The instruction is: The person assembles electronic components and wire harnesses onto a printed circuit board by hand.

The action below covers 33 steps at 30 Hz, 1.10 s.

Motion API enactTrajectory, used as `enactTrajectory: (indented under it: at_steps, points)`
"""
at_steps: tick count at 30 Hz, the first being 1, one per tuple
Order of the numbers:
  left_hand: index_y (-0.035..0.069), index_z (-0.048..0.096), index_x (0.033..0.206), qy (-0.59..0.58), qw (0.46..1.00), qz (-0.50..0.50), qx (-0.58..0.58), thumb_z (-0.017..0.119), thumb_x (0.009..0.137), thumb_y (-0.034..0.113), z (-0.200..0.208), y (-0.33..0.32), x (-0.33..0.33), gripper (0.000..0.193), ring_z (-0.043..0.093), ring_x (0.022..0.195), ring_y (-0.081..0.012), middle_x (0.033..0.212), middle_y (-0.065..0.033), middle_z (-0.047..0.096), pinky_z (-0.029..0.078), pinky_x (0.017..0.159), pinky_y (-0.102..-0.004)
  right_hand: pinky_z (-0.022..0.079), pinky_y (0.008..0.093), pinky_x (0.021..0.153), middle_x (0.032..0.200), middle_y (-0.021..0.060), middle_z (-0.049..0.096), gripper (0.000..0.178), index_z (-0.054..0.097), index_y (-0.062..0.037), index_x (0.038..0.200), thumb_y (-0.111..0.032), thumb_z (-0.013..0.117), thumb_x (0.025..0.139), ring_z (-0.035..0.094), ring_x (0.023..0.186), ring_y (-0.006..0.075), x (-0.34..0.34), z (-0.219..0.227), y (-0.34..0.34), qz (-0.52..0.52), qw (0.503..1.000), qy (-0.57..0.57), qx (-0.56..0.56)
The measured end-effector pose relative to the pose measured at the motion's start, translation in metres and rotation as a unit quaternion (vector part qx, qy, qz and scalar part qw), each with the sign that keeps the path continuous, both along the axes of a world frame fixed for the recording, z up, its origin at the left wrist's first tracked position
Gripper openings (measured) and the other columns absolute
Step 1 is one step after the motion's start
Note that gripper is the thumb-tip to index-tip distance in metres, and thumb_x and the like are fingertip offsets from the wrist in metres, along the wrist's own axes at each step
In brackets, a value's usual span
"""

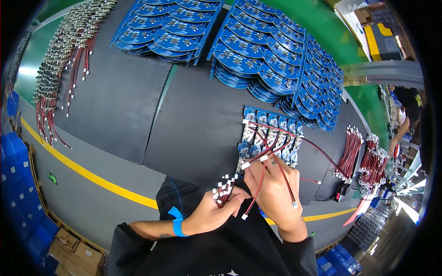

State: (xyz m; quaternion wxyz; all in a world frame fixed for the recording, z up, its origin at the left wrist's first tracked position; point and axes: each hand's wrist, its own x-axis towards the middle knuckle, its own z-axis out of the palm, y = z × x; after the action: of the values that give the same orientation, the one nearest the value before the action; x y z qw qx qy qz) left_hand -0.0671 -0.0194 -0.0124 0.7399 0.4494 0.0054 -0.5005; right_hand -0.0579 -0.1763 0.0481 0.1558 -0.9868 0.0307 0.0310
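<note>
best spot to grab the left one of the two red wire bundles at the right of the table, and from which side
Likely best around the middle of the wire bundle, from above and its left: there the wires lie together between white plugs at both ends, dark mat lies on the left, and the other bundle sits close on the right.
</note>
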Motion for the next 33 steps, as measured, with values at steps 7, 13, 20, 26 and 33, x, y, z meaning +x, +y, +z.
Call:
enactTrajectory:
  at_steps: [7, 13, 20, 26, 33]
  points:
    - [-0.002, 0.057, 0.093, -0.011, 1.0, -0.016, 0.007, 0.049, 0.093, 0.006, 0.002, 0.001, 0.006, 0.011, 0.048, 0.061, -0.0055, 0.068, -0.0009, 0.052, 0.038, 0.052, -0.023, 0.045, 0.0353, 0.05, 0.073, 0.0092, 0.053, 0.012, 0.055, -0.0051, 0.074, -0.007, 0.065, 0.066, 0.056, 0.065, 0.0254, 0.011, 0.01, 0.004, 0.091, 0.992, 0.058, -0.07]
    - [-0.002, 0.056, 0.091, -0.025, 0.999, -0.033, 0.001, 0.049, 0.093, 0.007, 0.001, 0.001, 0.004, 0.011, 0.046, 0.059, -0.0054, 0.066, -0.001, 0.052, 0.036, 0.051, -0.0227, 0.045, 0.0356, 0.054, 0.075, 0.0158, 0.052, 0.02, 0.05, 0.0014, 0.072, -0.009, 0.064, 0.062, 0.057, 0.066, 0.0276, 0.027, 0.02, 0.009, 0.2, 0.968, 0.134, -0.076]
    - [0.002, 0.056, 0.083, -0.008, 1.0, -0.023, -0.009, 0.05, 0.093, 0.008, 0.007, -0.001, 0.004, 0.013, 0.043, 0.056, -0.0043, 0.063, 0.0023, 0.051, 0.034, 0.05, -0.0235, 0.047, 0.0347, 0.056, 0.075, 0.0183, 0.052, 0.022, 0.049, 0.0024, 0.07, -0.006, 0.065, 0.057, 0.059, 0.067, 0.0276, 0.03, 0.013, 0.007, 0.22, 0.967, 0.106, -0.079]
    - [0.004, 0.053, 0.075, -0.034, 0.998, -0.051, 0.011, 0.051, 0.093, 0.01, 0.007, 0.002, 0.004, 0.019, 0.043, 0.057, -0.0042, 0.061, 0.003, 0.049, 0.033, 0.05, -0.0242, 0.047, 0.0332, 0.056, 0.075, 0.0166, 0.052, 0.021, 0.05, 0.0018, 0.07, -0.005, 0.064, 0.057, 0.058, 0.069, 0.0273, 0.02, 0.009, 0.009, 0.218, 0.965, 0.083, -0.124]
    - [0.004, 0.052, 0.075, -0.031, 0.998, -0.063, 0.006, 0.051, 0.094, 0.012, 0.007, -0.001, 0.005, 0.021, 0.042, 0.058, -0.0043, 0.062, 0.0027, 0.049, 0.033, 0.051, -0.0245, 0.048, 0.0363, 0.067, 0.079, 0.0152, 0.053, 0.02, 0.055, 0.0021, 0.078, -0.004, 0.062, 0.06, 0.058, 0.078, 0.0289, 0.023, 0.014, 0.005, 0.215, 0.963, 0.107, -0.124]
